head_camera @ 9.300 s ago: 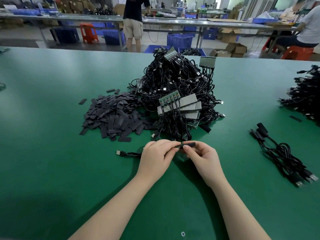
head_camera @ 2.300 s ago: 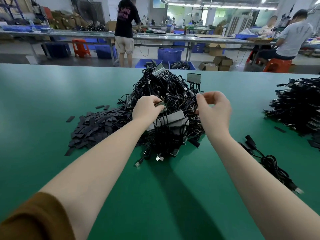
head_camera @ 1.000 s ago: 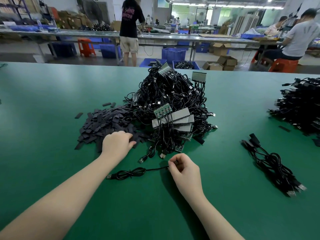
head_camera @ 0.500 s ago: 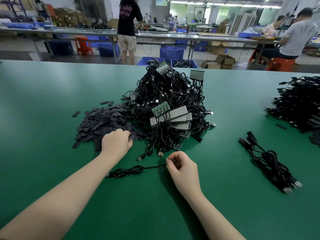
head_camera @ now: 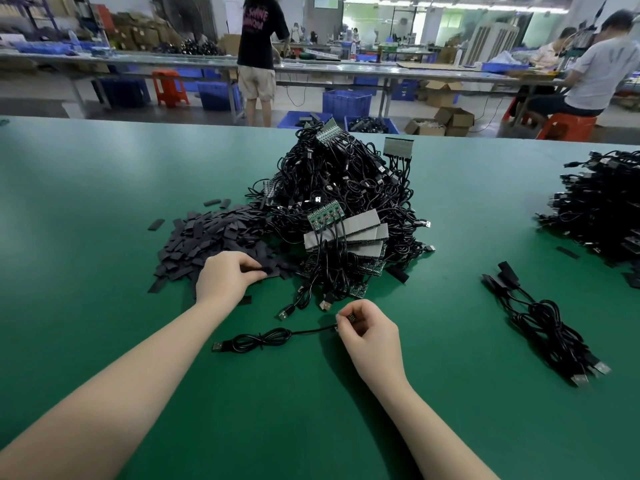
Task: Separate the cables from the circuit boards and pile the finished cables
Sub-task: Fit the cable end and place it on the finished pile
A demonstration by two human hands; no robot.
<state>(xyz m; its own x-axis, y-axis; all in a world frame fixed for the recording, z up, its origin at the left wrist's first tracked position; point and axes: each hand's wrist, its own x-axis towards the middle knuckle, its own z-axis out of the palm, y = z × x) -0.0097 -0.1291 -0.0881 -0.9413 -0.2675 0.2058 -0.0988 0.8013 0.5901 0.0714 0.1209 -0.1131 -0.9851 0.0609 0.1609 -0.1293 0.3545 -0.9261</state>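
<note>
Cables tangled with green circuit boards [head_camera: 326,216] are heaped in a large central pile [head_camera: 346,202] on the green bench [head_camera: 86,209]. Just in front of that pile, one loose black cable [head_camera: 263,339] is laid on the bench, its USB plug pointing away to the left; its other end is pinched in the curled fingers of the right hand [head_camera: 367,332], where a small board piece appears to be held, though it is too small to be made out. Against the left side of the pile, a spread of flat dark sleeve strips [head_camera: 207,237] is seen, and one strip is pinched by the left hand [head_camera: 225,277] at the spread's near edge. To the right of the pile, well apart, a small bundle of finished cables [head_camera: 543,317] is laid. Farther right, a larger black cable heap [head_camera: 602,202] is cut off by the frame edge. Beyond the bench, behind the pile, blue crates [head_camera: 346,102] are stood on the floor, one with black cables in it [head_camera: 369,124].
</note>
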